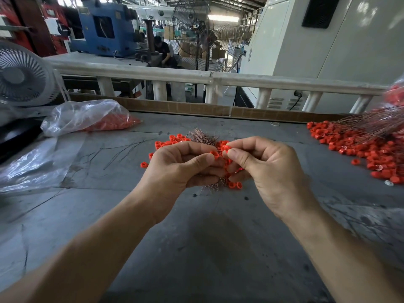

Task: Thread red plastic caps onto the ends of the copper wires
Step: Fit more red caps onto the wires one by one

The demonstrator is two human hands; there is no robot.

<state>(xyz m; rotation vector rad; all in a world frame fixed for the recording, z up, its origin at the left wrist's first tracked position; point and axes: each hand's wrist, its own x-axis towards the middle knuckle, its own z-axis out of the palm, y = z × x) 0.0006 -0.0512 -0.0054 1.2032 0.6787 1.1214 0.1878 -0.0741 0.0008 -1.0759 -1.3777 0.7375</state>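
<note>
Head view: mid-job, by the look of it. At far right, a big heap of capped wires (369,136), copper strands fanning up and right, red ends spread over the counter (196,248). Still plenty left: loose caps (170,142) and a bare wire bundle (202,136) just behind the hands, plus a bag (87,117) of more caps at left. Left hand (181,167) curled, pinching a cap (215,154) at thumb and forefinger. Right hand (266,169) curled likewise, pinching a second cap (225,148); the two nearly touching. Wire between the fingers too thin to make out. Bundle's long axis running away from the person, tips pointing up and back.
</note>
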